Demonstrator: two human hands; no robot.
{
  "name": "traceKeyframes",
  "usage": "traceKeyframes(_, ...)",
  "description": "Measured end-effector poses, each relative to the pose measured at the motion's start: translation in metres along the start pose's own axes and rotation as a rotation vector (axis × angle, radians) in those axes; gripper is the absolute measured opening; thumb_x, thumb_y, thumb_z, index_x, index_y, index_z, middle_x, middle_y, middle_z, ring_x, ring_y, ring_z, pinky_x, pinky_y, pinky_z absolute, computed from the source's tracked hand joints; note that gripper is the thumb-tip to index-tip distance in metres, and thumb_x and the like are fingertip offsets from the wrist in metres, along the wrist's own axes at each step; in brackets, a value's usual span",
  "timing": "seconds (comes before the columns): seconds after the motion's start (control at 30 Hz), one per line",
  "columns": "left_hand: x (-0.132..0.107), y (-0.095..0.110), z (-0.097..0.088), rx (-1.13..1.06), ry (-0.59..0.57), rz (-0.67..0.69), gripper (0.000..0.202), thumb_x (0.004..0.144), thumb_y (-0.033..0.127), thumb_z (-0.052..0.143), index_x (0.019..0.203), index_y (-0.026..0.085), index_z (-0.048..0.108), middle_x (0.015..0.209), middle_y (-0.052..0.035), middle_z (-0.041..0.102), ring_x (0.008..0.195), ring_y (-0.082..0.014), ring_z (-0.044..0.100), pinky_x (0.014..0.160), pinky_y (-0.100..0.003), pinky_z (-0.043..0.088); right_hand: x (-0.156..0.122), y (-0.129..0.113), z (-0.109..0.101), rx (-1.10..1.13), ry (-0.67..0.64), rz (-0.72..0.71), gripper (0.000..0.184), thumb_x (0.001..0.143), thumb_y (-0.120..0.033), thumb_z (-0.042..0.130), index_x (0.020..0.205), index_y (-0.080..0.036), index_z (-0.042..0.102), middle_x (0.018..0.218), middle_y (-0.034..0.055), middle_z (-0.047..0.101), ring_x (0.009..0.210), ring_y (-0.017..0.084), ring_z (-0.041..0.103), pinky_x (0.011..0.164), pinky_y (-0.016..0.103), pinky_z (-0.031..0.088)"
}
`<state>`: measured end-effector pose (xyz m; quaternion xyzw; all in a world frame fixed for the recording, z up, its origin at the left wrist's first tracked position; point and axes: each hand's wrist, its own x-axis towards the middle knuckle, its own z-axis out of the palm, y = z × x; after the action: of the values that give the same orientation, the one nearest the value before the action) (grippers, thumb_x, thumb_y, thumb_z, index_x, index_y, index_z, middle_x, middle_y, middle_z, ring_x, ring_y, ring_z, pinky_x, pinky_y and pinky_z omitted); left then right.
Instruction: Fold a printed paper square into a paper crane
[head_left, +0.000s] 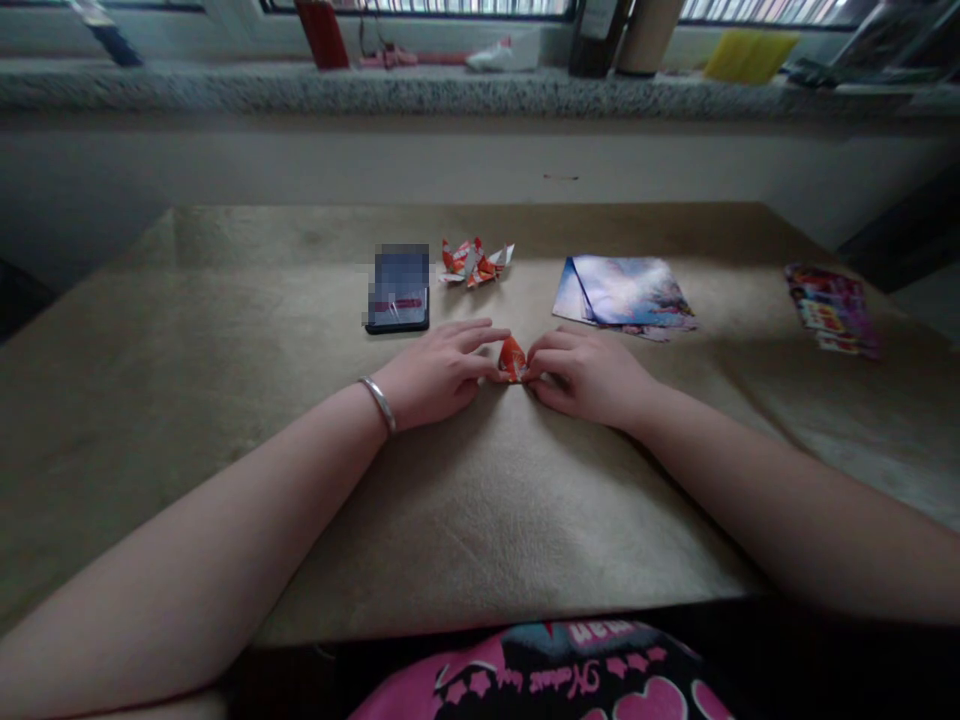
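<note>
A small piece of folded orange paper (pixel 513 358) rests on the table between my two hands. My left hand (pixel 450 368), with a silver bangle at the wrist, pinches its left edge between thumb and fingers. From the other side my right hand (pixel 589 372) grips the right edge with thumb and bent fingertips. Just beyond my hands sits a cluster of folded red, orange and white paper pieces (pixel 475 263). Left of that cluster lies a dark phone-like device (pixel 399 290), partly blurred out.
A stack of printed sheets (pixel 634 290) lies beyond my right hand. Farther right are colourful cards or papers (pixel 832 312). The tan-covered table (pixel 225 400) ends at a wall, below a granite sill (pixel 420 95) bearing a red cylinder (pixel 322 35) and a yellow item (pixel 751 56).
</note>
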<state>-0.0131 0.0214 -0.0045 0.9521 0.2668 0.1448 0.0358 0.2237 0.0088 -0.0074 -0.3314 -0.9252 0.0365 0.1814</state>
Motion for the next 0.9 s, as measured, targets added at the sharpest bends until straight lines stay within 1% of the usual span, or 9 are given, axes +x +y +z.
traceKeyframes(0.1,0.002,0.005,0.000,-0.051,0.004,0.007,0.037,0.082,0.004,0.043,0.107,0.019,0.066,0.129,-0.0063,0.059,0.125,-0.0202,0.049,0.109,-0.043,0.040,0.002,0.002,0.002,-0.018,0.002,-0.003,0.018,0.086,-0.026,0.051,0.090,-0.020,0.068,0.092,0.0065,0.068,0.084,0.020,0.057,0.073,0.030,0.043)
traceKeyframes(0.17,0.003,0.010,-0.001,-0.043,0.005,-0.005,0.031,0.085,0.006,0.042,0.101,0.018,0.066,0.121,-0.0058,0.063,0.122,-0.0191,0.052,0.112,-0.043,0.036,0.004,0.002,0.001,-0.032,0.000,0.001,0.019,0.088,-0.026,0.049,0.090,-0.019,0.068,0.091,0.0069,0.068,0.086,0.020,0.057,0.075,0.031,0.043)
traceKeyframes(0.23,0.003,0.014,-0.002,-0.017,0.007,-0.003,0.028,0.084,0.008,0.045,0.101,0.017,0.065,0.117,-0.0061,0.064,0.122,-0.0205,0.051,0.111,-0.043,0.038,0.005,0.003,0.000,-0.037,-0.004,0.012,0.019,0.088,-0.025,0.049,0.090,-0.019,0.068,0.091,0.0072,0.069,0.087,0.021,0.057,0.077,0.031,0.043)
traceKeyframes(0.37,0.002,0.016,-0.001,0.030,0.010,0.003,0.028,0.081,0.009,0.048,0.102,0.019,0.064,0.109,-0.0073,0.065,0.118,-0.0240,0.054,0.104,-0.045,0.042,0.005,0.005,0.001,-0.043,0.005,0.032,0.019,0.089,-0.022,0.049,0.091,-0.020,0.068,0.092,0.0061,0.070,0.089,0.021,0.058,0.079,0.032,0.043)
traceKeyframes(0.47,0.002,0.012,0.003,-0.043,0.008,-0.015,0.026,0.083,0.009,0.047,0.100,0.018,0.064,0.103,-0.0078,0.064,0.102,-0.0192,0.061,0.093,-0.036,0.049,0.005,0.007,0.002,-0.031,0.026,0.044,0.019,0.088,-0.021,0.049,0.090,-0.020,0.068,0.094,0.0055,0.070,0.090,0.021,0.058,0.081,0.032,0.043)
traceKeyframes(0.57,0.002,0.009,0.006,-0.109,0.025,-0.033,0.023,0.086,0.011,0.047,0.099,0.016,0.065,0.099,-0.0080,0.063,0.091,-0.0155,0.061,0.082,-0.028,0.051,0.005,0.006,0.002,0.026,0.063,0.075,0.018,0.086,-0.019,0.051,0.090,-0.019,0.068,0.094,0.0068,0.069,0.089,0.020,0.060,0.081,0.032,0.045)
traceKeyframes(0.67,0.003,0.009,0.007,-0.103,0.067,-0.046,0.019,0.089,0.015,0.049,0.097,0.016,0.066,0.096,-0.0072,0.063,0.085,-0.0145,0.061,0.078,-0.026,0.050,0.005,0.004,0.002,0.080,0.087,0.069,0.015,0.085,-0.024,0.055,0.089,-0.018,0.067,0.091,0.0076,0.068,0.087,0.020,0.060,0.079,0.032,0.045)
traceKeyframes(0.8,0.003,0.010,0.007,-0.077,0.107,-0.055,0.017,0.089,0.021,0.052,0.095,0.015,0.067,0.095,-0.0068,0.064,0.082,-0.0144,0.060,0.075,-0.025,0.049,0.005,0.002,0.002,0.109,0.049,0.027,0.019,0.084,-0.035,0.061,0.091,-0.020,0.069,0.092,0.0058,0.068,0.087,0.019,0.059,0.078,0.031,0.045)
traceKeyframes(0.9,0.003,0.010,0.007,-0.076,0.105,-0.066,0.017,0.090,0.023,0.053,0.095,0.015,0.067,0.094,-0.0069,0.065,0.083,-0.0145,0.061,0.075,-0.025,0.049,0.005,0.003,0.004,0.093,0.040,0.031,0.017,0.083,-0.034,0.063,0.091,-0.021,0.070,0.093,0.0048,0.068,0.089,0.019,0.058,0.079,0.031,0.045)
